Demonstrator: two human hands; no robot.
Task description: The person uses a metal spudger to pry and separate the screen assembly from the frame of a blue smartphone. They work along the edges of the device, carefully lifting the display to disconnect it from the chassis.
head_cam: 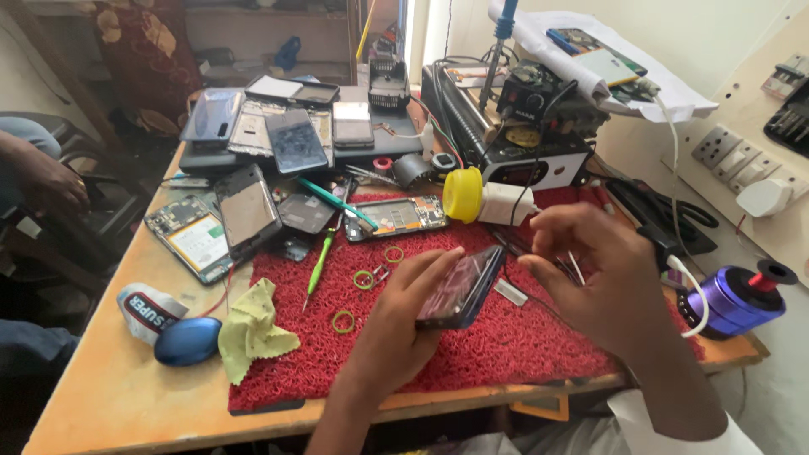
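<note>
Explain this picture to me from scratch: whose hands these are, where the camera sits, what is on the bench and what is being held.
There is no machine here: a person works with two bare hands, filmed by one camera worn on their head and looking down.

The left hand holds a dark smartphone tilted above a red bristly mat. The right hand hovers beside the phone's upper end, fingers curled; whether it pinches anything is unclear.

On the mat lie green rubber rings, a green pen-like tool and an opened phone frame. The wooden table also carries a yellow-green cloth, a blue oval case, more dismantled phones and a black bench unit with a display. Another person's hand rests at the far left.
</note>
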